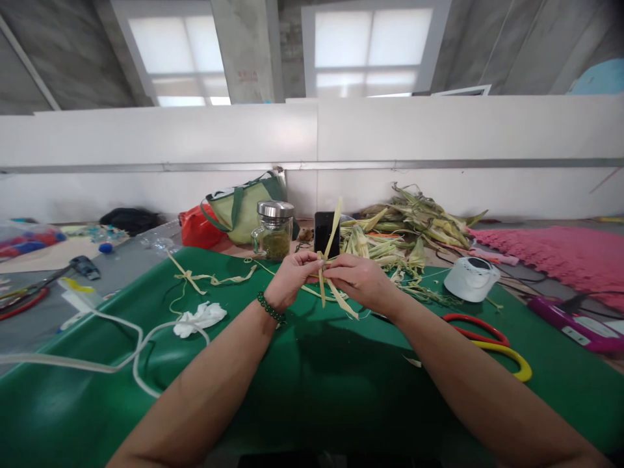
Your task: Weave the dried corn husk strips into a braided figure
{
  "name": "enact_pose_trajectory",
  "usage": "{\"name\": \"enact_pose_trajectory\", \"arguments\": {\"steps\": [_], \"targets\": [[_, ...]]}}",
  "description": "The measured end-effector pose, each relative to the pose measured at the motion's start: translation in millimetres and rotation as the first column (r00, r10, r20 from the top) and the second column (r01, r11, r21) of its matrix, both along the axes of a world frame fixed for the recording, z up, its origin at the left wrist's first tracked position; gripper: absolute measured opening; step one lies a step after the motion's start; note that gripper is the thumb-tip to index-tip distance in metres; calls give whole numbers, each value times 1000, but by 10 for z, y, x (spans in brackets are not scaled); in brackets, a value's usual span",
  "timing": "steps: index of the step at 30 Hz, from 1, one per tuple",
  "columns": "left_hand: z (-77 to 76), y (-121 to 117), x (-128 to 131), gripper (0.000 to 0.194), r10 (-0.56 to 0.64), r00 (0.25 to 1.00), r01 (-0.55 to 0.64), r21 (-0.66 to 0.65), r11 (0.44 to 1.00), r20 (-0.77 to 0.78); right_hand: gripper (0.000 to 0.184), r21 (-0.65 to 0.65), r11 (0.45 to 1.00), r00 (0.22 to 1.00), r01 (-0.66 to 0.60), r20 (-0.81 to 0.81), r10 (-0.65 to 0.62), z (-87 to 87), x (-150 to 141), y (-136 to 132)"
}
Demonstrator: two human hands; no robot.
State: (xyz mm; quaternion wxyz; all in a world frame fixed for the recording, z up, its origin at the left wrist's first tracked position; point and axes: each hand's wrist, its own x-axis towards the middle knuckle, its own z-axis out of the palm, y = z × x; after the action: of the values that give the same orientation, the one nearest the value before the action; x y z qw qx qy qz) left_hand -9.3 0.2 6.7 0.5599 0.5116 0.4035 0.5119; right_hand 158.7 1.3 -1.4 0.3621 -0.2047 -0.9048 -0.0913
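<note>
Above the middle of the green mat, my left hand (294, 278) and my right hand (359, 281) meet fingertip to fingertip. Both are closed in a pinch on pale corn husk strips (333, 229) that cross between them. One strip points upward, and other ends hang below the fingers. Where the strips cross is partly hidden by my fingers. A black phone (322, 227) stands upright just behind my hands. Beyond my right hand lies a heap of corn husks (385, 250). Left of my left hand, a knotted husk piece (189, 276) rests on the mat.
A glass jar mug (275, 235) and a green bag (244, 211) stand behind. Scissors with red and yellow handles (517, 361) lie under my right forearm. A white roll (470, 279) and a purple power strip (575, 325) sit right. White tubing (112, 369) and crumpled tissue (201, 319) lie left.
</note>
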Motion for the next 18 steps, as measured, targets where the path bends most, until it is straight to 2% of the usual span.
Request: {"name": "enact_pose_trajectory", "arguments": {"steps": [4, 10, 12, 13, 14, 15, 16, 18], "targets": [[-8, 13, -9, 26, 28, 999, -27, 20, 999, -19, 24, -43, 999, 999, -7, -51, 4, 18, -15, -49], [-9, 27, -29, 30, 7, 1000, -7, 20, 1000, -6, 23, -236, 967, 948, -93, -317, 13, 82, 0, -92], [-4, 22, -27, 30, -1, 1000, 1, 12, 1000, -13, 22, -318, 935, 923, -158, -384, 26, 112, 12, -106], [1, 18, -25, 30, 0, 1000, 0, 9, 1000, -17, 21, -375, 900, 905, -220, -423, 45, 133, 18, -124], [8, 12, -23, 31, 2, 1000, -2, 8, 1000, -24, 20, -441, 844, 881, -304, -468, 72, 159, 23, -152], [15, 5, -21, 31, 2, 999, -1, 8, 1000, -35, 19, -511, 760, 854, -401, -509, 108, 192, 28, -192], [24, -2, -21, 30, -1, 999, 1, 8, 1000, -48, 16, -575, 643, 822, -505, -548, 156, 229, 30, -244], [42, -15, -22, 29, -6, 996, 7, 10, 1000, -86, 11, -681, 317, 751, -660, -599, 279, 310, 27, -386]]}}
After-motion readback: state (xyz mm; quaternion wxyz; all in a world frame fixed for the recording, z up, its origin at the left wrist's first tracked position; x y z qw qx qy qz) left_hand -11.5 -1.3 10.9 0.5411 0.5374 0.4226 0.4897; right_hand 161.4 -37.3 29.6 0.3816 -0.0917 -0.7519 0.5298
